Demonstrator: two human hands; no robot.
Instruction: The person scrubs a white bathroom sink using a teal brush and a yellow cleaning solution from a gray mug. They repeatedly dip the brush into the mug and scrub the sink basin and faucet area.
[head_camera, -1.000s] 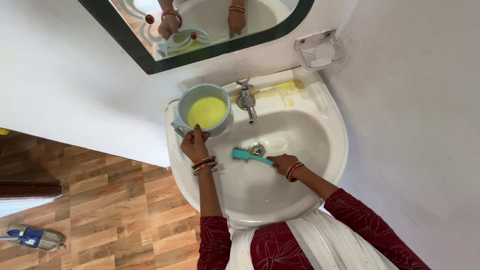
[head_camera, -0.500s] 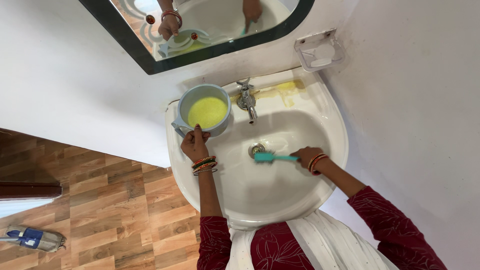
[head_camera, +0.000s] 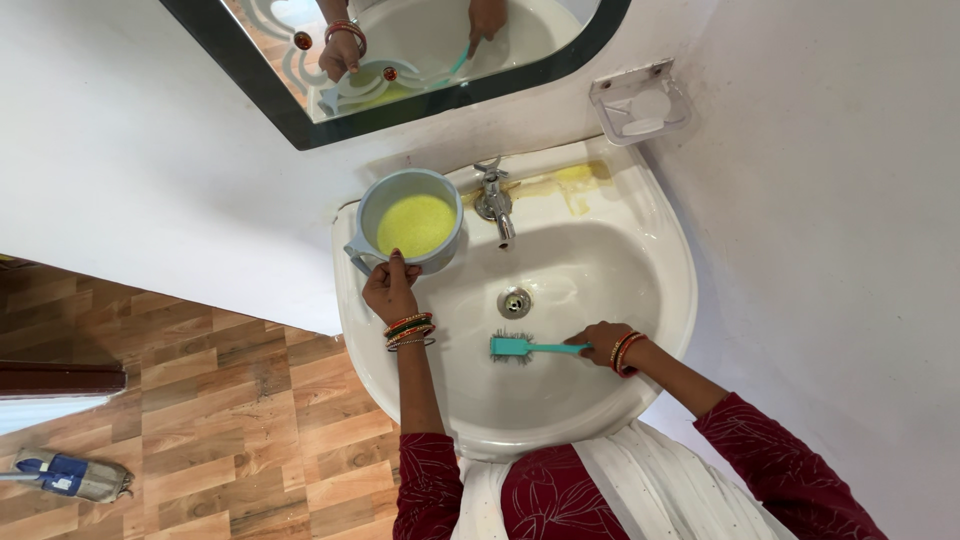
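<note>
One white sink (head_camera: 660, 300) fills the frame's centre. At its upper left rim stands a grey mug (head_camera: 407, 220) of yellow liquid, grasped by the left hand (head_camera: 389, 288). Lower centre, the right hand (head_camera: 598, 341) clenches a teal brush (head_camera: 525, 347) against the basin.

The mirror (head_camera: 400, 60) is cut off by the top edge, its reflection showing only wrists and part of the basin. The right hand (head_camera: 598, 340) hides the teal brush (head_camera: 525, 347) handle's end. The mop head (head_camera: 65, 475) runs off the left edge
</note>
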